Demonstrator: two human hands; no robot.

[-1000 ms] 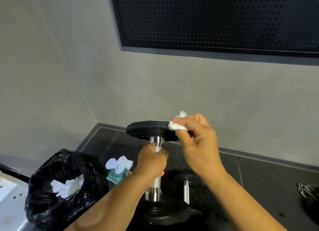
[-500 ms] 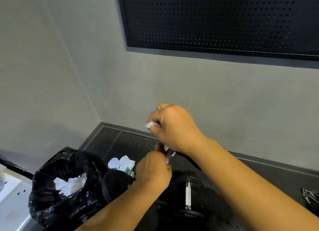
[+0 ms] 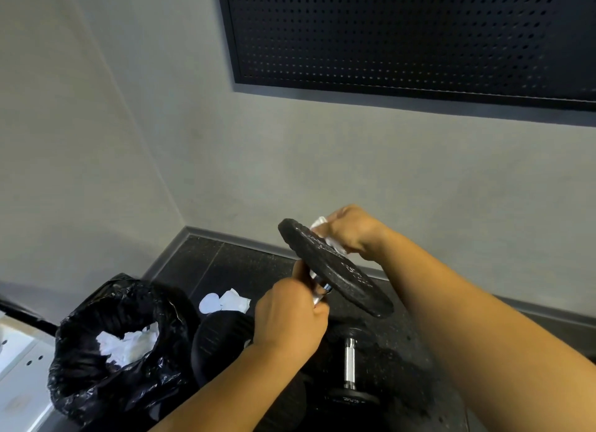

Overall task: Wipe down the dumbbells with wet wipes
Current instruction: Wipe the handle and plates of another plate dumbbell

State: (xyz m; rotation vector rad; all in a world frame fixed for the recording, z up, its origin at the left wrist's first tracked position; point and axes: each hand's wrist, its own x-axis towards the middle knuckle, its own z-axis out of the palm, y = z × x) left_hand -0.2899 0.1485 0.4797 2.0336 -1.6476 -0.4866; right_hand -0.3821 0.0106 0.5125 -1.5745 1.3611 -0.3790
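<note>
My left hand (image 3: 290, 318) grips the chrome handle of a black dumbbell (image 3: 335, 267), held tilted in the air with its upper plate facing up and to the right. My right hand (image 3: 351, 230) holds a crumpled white wet wipe (image 3: 322, 228) pressed against the far face of that plate. The dumbbell's lower plate (image 3: 222, 344) hangs dark below my left wrist. A second dumbbell (image 3: 350, 364) with a chrome handle lies on the black floor under my arms.
A black rubbish bag (image 3: 96, 351) with used white wipes inside stands at the lower left. A wipes packet (image 3: 225, 302) lies on the floor behind it. A grey wall and a black perforated panel (image 3: 403, 35) rise ahead. A white surface (image 3: 16, 367) edges the far left.
The held dumbbell has tilted from upright to slanted. My right hand with the wipe moved from the plate's near rim, over its top, to the plate's far upper face.
</note>
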